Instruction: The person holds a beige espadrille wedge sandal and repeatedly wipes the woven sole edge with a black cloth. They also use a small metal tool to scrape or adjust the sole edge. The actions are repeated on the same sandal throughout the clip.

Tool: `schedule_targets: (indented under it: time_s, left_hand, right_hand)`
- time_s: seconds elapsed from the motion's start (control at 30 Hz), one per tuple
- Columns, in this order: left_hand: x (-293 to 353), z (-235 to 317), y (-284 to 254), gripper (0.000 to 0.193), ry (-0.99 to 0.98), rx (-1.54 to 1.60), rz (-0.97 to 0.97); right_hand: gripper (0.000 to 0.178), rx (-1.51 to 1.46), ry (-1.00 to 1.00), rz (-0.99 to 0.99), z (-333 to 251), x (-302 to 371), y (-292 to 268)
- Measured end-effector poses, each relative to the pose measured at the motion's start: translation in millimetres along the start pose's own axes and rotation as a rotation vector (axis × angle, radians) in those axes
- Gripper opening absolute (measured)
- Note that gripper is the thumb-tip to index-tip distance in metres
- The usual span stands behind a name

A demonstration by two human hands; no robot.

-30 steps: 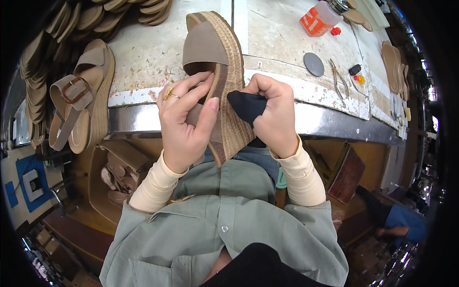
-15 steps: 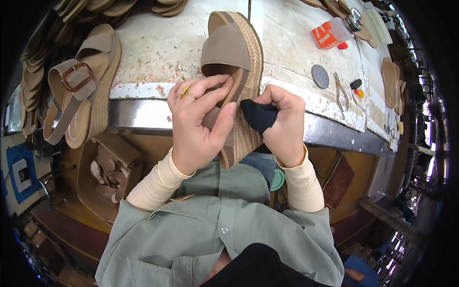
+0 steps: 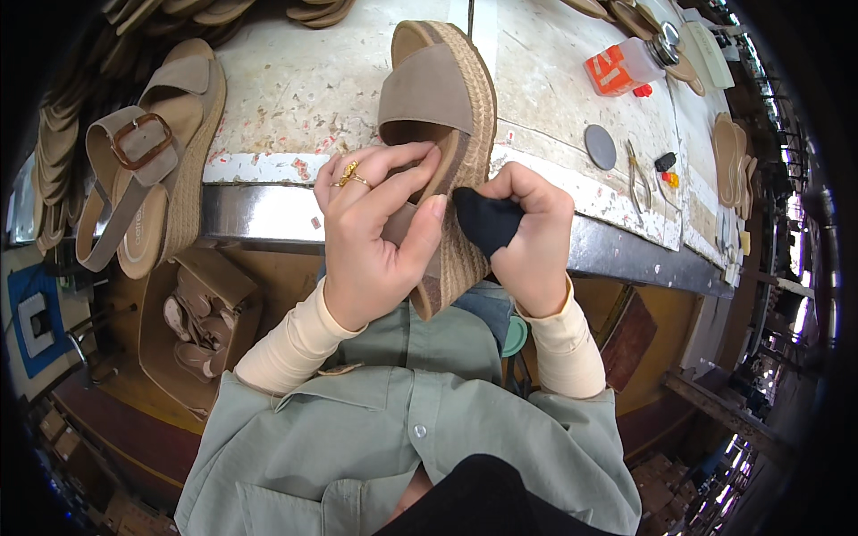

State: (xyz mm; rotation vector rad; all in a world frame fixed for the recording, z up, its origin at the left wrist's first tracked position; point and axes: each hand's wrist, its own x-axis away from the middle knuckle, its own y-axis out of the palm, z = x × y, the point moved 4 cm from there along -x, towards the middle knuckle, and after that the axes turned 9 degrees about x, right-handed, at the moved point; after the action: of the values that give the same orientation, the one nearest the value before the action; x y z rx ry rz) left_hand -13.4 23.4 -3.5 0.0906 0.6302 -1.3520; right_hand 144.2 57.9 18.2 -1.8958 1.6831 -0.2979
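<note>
flanking the held wedge sandal (image 3: 429,89): buckled sandal (image 3: 154,147) left; disc (image 3: 601,147), bottle (image 3: 622,69) right

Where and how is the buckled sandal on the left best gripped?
Probably by the thick woven wedge of the buckled sandal, from the near right side: its heel end lies nearest, that side is exposed, and the ankle strap loops off to the left.

Blue-clad person gone from lower right of view.
</note>
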Motion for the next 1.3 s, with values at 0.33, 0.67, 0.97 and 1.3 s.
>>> schedule_targets:
  time_s: [0.33, 0.67, 0.97, 1.3]
  left_hand:
    - [0, -1, 0, 0.028, 0.005, -0.007, -0.006]
    - [0, -1, 0, 0.028, 0.012, -0.004, -0.014]
    - [-1, -1, -1, 0.028, 0.015, 0.001, -0.010]
    - [-1, -1, -2, 0.028, 0.017, -0.007, -0.018]
  right_hand:
    - [0.013, 0.068, -0.073, 0.012, -2, 3, -1]
    - [0.014, 0.044, -0.070, -0.015, -2, 3, 0]
    - [0.015, -0.007, -0.020, 0.046, 3, 0, 2]
    - [0.013, 0.011, -0.043, -0.011, 1, 5, 2]
